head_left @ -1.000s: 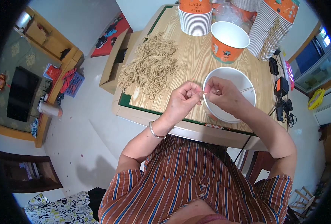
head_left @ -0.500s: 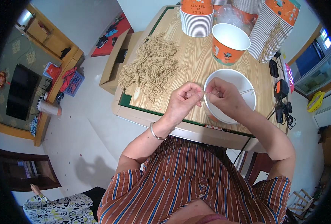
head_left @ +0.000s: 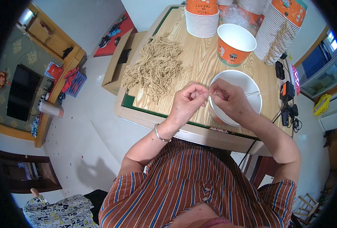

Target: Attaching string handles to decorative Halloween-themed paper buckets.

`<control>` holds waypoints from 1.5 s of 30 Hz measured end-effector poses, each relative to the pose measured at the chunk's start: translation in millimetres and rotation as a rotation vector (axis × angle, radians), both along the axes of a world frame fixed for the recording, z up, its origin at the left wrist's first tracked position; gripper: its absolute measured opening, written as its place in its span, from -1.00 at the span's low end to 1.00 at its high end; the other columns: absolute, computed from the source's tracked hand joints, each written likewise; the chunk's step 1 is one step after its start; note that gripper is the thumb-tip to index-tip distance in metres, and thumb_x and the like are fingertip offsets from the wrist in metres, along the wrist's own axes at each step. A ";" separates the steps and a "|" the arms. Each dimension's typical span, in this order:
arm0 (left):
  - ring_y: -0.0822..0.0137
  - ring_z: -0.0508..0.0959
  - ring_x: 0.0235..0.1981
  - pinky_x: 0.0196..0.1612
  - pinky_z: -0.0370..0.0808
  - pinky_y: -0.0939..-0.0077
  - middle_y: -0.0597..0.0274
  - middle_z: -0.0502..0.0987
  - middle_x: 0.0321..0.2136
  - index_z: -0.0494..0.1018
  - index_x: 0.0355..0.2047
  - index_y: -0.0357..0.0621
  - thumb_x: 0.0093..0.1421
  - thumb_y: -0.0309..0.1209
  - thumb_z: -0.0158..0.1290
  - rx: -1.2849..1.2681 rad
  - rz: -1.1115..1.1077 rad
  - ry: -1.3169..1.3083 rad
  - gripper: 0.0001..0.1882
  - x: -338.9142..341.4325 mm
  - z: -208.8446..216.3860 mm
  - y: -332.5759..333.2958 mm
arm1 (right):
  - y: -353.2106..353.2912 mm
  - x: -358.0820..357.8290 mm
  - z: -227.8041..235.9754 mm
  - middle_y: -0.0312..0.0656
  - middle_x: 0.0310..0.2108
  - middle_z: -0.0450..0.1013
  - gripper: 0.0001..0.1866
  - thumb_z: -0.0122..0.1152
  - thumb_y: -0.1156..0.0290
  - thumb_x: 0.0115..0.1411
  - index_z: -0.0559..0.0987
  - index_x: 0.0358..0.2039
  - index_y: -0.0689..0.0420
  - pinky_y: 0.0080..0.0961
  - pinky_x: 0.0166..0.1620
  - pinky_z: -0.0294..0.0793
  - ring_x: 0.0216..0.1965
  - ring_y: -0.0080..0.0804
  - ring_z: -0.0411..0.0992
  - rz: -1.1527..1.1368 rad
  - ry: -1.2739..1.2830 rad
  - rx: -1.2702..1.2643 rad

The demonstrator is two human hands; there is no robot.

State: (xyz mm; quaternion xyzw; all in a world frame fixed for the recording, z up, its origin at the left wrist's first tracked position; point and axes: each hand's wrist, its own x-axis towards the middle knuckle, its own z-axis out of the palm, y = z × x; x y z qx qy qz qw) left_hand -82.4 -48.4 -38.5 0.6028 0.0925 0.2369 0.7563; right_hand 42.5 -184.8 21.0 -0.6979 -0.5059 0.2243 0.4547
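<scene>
My left hand (head_left: 188, 103) and my right hand (head_left: 229, 99) meet fingertip to fingertip over the near left rim of a white-lined paper bucket (head_left: 255, 104). Both are closed in a pinch on a thin piece of beige string, mostly hidden by the fingers. A pale length of string (head_left: 253, 93) crosses the bucket's far right rim, past my right hand. Left of the hands lies a loose, tangled heap of beige string (head_left: 155, 68). Behind the near bucket stands another paper bucket (head_left: 235, 53), orange outside and white within.
Stacked orange buckets (head_left: 202, 22) stand at the back, with a taller leaning stack (head_left: 276, 36) at the right, string hanging on its side. Black adapters and cables (head_left: 287, 93) lie along the table's right edge. A cardboard box (head_left: 117, 64) adjoins the left side. Another person's patterned sleeve (head_left: 39, 209) shows lower left.
My hands stay together over the bucket rim with only a slight shift of the fingers. The buckets and string heap keep their places on the table.
</scene>
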 end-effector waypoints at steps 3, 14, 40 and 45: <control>0.62 0.48 -0.45 -0.34 0.40 0.77 0.39 0.51 -0.44 0.50 -0.25 -0.27 0.30 -0.54 0.07 0.055 -0.002 0.005 -0.94 0.4 1.0 1.6 | -0.3 0.5 1.0 -0.47 -0.60 0.18 -0.94 0.12 0.55 0.22 0.44 -0.30 0.19 -0.69 -0.48 0.14 -0.54 -0.77 0.12 -0.003 -0.044 0.004; 0.58 0.49 -0.42 -0.34 0.42 0.73 0.34 0.46 -0.35 0.56 -0.22 -0.36 0.26 -0.60 0.07 0.219 0.051 0.009 -0.88 -2.4 11.1 -0.5 | 2.3 1.2 -6.1 -0.27 -0.62 0.30 -0.89 0.18 0.51 0.18 0.46 -0.31 0.23 -0.55 -0.44 0.31 -0.54 -0.58 0.25 -0.053 0.012 0.031; 0.61 0.46 -0.43 -0.35 0.39 0.75 0.37 0.44 -0.39 0.57 -0.24 -0.36 0.22 -0.63 0.08 0.367 -0.013 0.041 -0.88 -1.6 12.0 7.8 | -3.1 -10.6 9.4 -0.15 -0.45 0.38 -0.81 0.19 0.52 0.05 0.47 -0.28 0.14 -0.27 -0.46 0.50 -0.45 -0.14 0.50 -0.023 -0.753 0.138; 0.60 0.46 -0.44 -0.35 0.39 0.74 0.35 0.44 -0.39 0.57 -0.24 -0.36 0.21 -0.62 0.09 0.414 -0.001 0.041 -0.88 -0.7 14.1 7.0 | -5.6 -7.9 6.1 -0.16 -0.43 0.37 -0.83 0.19 0.51 0.04 0.44 -0.32 0.14 -0.28 -0.46 0.50 -0.45 -0.15 0.51 0.007 -0.806 0.144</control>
